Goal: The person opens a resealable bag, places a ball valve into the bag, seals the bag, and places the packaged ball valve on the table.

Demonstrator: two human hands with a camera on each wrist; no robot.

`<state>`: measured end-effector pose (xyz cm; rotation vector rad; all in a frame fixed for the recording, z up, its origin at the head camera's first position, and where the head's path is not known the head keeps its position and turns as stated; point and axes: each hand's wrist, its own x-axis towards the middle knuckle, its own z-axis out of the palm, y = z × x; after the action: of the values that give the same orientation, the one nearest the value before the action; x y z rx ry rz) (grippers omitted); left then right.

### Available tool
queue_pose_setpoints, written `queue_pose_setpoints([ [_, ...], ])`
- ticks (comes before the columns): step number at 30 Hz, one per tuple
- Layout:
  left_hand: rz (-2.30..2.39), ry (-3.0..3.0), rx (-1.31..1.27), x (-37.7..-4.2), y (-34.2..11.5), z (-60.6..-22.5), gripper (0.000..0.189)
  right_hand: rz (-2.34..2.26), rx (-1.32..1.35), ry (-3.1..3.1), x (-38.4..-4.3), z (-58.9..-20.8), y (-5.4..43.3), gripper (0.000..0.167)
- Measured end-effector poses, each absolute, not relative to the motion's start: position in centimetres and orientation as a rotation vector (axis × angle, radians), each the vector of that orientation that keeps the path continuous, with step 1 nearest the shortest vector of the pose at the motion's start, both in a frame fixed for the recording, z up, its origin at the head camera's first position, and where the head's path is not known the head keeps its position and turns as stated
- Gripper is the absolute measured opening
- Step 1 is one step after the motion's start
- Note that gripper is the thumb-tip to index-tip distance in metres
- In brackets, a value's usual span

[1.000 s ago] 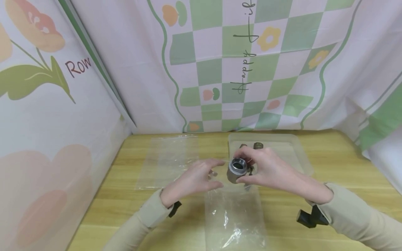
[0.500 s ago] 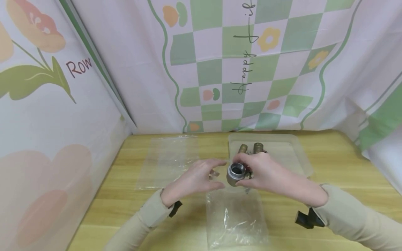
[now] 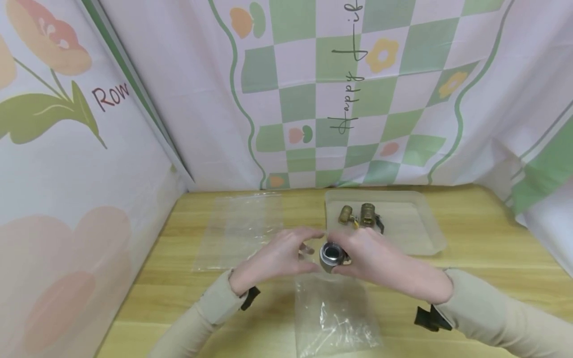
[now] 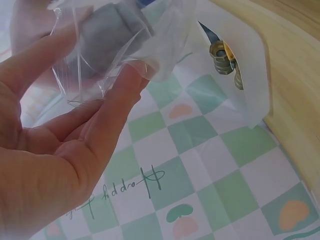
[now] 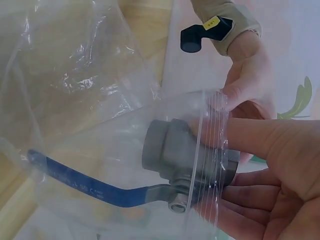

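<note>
Monitoring the feeds from my station, I logged the right hand [image 3: 373,253] with its grip pinching a grey metal ball valve [image 5: 170,147]. Valve position: mostly inside a clear zip bag [image 5: 117,130], near end at the bag's mouth, blue lever [image 5: 95,186] wholly within the film. Left hand [image 3: 275,256]: grip spread, thumb and index finger well apart at the mouth, touching film; I could not tell whether any finger pinched it. Beyond the right hand I noted a white tray [image 3: 416,226] holding a small brass valve [image 3: 345,215] beside a larger brass valve [image 3: 367,215]. Left of the tray, a flat clear bag [image 3: 233,233] lay on the wood-grained surface [image 3: 170,298].
</note>
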<state>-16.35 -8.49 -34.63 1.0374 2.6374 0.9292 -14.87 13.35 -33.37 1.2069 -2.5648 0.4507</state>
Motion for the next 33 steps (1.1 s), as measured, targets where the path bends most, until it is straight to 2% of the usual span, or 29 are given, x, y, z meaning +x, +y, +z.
queue_pose_setpoints([
  [13,0.953,2.565,1.029,-16.4,-8.2,-35.0,0.064,0.491,1.231,-2.573,-14.6,-34.6,12.8,0.034],
  [23,0.89,2.564,1.066,-16.3,-8.0,-35.4,0.067,0.484,1.272,-2.453,-14.5,-36.4,12.7,0.036],
  [33,0.881,2.521,1.031,-16.4,-8.1,-35.3,0.081,0.514,1.312,-2.532,-14.5,-35.6,12.8,0.034],
])
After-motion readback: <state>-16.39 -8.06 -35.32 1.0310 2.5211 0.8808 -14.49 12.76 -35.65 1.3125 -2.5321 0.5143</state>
